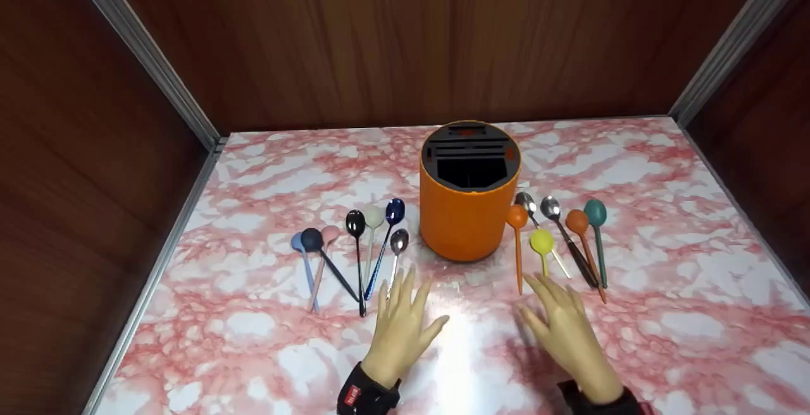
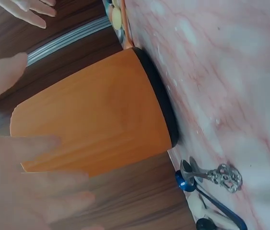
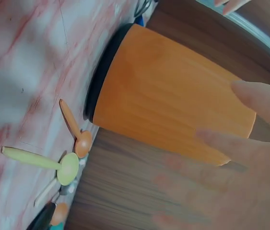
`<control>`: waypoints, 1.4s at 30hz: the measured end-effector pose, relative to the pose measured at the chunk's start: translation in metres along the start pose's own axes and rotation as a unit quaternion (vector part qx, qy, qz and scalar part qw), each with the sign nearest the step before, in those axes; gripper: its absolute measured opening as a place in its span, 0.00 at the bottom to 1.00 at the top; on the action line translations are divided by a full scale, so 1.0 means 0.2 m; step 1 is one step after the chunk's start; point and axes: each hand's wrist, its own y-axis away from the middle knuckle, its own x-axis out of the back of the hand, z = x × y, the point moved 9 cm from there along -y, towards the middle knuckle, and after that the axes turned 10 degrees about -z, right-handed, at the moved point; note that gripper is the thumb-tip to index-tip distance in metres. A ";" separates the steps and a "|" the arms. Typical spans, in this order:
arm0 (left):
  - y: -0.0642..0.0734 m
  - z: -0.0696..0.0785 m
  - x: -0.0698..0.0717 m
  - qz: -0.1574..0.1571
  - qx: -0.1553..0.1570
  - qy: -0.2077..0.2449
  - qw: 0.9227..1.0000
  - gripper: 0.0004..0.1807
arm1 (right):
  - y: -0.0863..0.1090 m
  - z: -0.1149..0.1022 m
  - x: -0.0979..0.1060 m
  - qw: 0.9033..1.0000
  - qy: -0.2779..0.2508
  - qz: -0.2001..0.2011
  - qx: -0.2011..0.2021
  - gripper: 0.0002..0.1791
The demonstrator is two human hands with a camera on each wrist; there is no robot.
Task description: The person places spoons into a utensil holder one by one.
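Observation:
An orange cylindrical holder (image 1: 465, 222) with a dark slotted top stands upright in the middle of the table. My left hand (image 1: 400, 329), fingers spread, hovers before the left group of spoons, nearest a small silver spoon (image 1: 399, 241) with an ornate handle. Fingers extended, my right hand (image 1: 560, 320) is in front of the right group, nearest a yellow spoon (image 1: 542, 241) and an orange spoon (image 1: 517, 217). Neither hand holds anything. In the left wrist view the holder (image 2: 101, 110) rises beyond the left fingers; the right wrist view shows it (image 3: 168, 91) beyond the right fingers.
Left of the holder lie a dark blue spoon (image 1: 395, 212), a black spoon (image 1: 355, 224), a pink spoon (image 1: 330, 235) and several others. On the right are a green spoon (image 1: 595, 212) and a wood-handled spoon (image 1: 551, 208). Brown wooden panels (image 1: 405, 42) enclose the marbled table (image 1: 247, 364).

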 end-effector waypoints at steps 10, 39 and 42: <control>0.01 0.03 0.02 0.062 -0.056 0.012 0.996 0.16 | -0.24 0.26 0.01 0.987 -0.112 -0.046 -0.109 0.15; -0.02 0.03 -0.06 0.031 -0.099 0.007 0.995 0.11 | -0.70 0.55 -0.16 0.980 -0.025 -0.106 -0.166 0.12; -0.03 0.02 -0.07 0.027 -0.099 0.008 0.995 0.11 | -0.71 0.55 -0.17 0.979 -0.018 -0.107 -0.170 0.10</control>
